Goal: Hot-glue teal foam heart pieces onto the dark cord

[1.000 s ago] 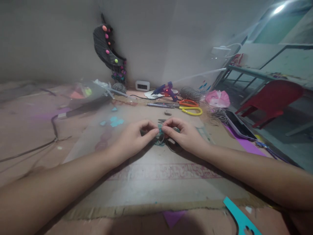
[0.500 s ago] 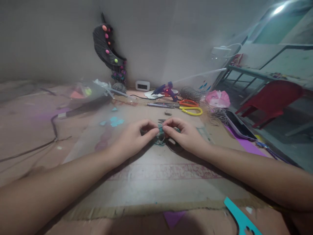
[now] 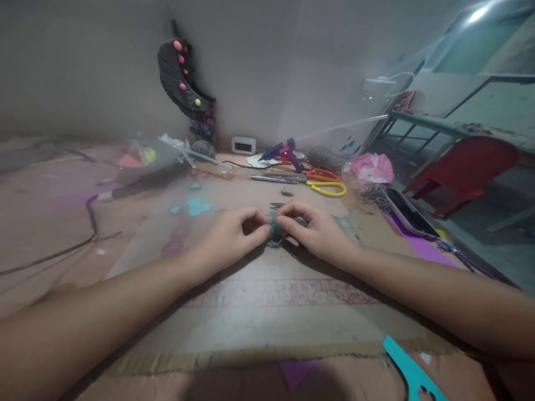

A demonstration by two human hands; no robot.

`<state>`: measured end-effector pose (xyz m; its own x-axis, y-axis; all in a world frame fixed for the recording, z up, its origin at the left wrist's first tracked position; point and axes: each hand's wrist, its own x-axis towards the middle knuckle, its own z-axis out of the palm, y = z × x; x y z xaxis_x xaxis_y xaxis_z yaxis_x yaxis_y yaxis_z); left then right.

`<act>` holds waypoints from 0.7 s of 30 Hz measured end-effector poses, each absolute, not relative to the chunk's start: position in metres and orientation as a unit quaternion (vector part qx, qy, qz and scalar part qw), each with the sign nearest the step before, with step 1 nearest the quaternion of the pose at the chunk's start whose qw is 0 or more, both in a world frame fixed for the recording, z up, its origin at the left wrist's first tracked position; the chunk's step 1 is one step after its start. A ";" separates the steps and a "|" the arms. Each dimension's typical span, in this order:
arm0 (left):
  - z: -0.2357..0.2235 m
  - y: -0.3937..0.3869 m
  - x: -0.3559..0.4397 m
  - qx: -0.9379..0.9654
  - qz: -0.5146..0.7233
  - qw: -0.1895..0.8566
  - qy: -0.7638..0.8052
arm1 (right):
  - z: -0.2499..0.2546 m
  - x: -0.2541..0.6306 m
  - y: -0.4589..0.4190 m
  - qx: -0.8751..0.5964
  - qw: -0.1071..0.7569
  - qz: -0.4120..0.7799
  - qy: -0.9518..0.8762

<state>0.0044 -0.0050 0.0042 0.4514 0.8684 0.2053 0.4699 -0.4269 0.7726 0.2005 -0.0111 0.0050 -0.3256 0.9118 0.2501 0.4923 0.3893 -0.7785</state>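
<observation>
"The board (image 3: 267, 328) is partly covered by the forearms, cut off at the sides!"
"And the hands?"
"Left hand (image 3: 234, 234) and right hand (image 3: 315, 227): both pinched narrow, fingertips nearly meeting."
"Containers?"
"In a blurred translucent bag (image 3: 163, 159), coral (image 3: 131, 160) and lime (image 3: 149, 154) pieces are glimpsed."
"And gripped?"
"A teal item (image 3: 275, 228), held mid-board between the fingertips, mostly hidden!"

Two hands (image 3: 234, 231) are seen; one hot-glue gun (image 3: 276, 151), one digital clock (image 3: 243, 146), one smartphone (image 3: 412, 214), one red plastic chair (image 3: 472, 167), one crescent-shaped ornament (image 3: 170, 68) and one flower-shaped cutout (image 3: 198, 207) are counted.
</observation>
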 end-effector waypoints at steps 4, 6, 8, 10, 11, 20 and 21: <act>0.003 -0.005 0.003 0.785 0.320 0.312 0.429 | 0.006 0.200 -0.012 -0.464 0.345 0.303 -0.757; 0.003 -0.005 0.003 0.784 0.321 0.312 0.430 | 0.006 0.200 -0.012 -0.466 0.346 0.295 -0.759; 0.004 -0.005 0.003 0.784 0.321 0.312 0.429 | 0.007 0.199 -0.012 -0.467 0.346 0.288 -0.761; 0.004 -0.005 0.003 0.784 0.327 0.310 0.427 | 0.007 0.199 -0.012 -0.465 0.343 0.283 -0.765; 0.003 -0.005 0.003 0.784 0.329 0.309 0.426 | 0.007 0.199 -0.012 -0.464 0.341 0.282 -0.767; 0.002 -0.004 0.003 0.786 0.329 0.303 0.428 | 0.008 0.199 -0.013 -0.457 0.339 0.289 -0.770; 0.002 -0.004 0.003 0.786 0.328 0.305 0.427 | 0.008 0.200 -0.012 -0.458 0.342 0.288 -0.768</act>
<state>0.0027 -0.0045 0.0017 0.4207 0.8709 0.2542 0.4704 -0.4490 0.7596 0.1996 -0.0125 0.0081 -0.3466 0.9010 0.2609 0.5072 0.4140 -0.7558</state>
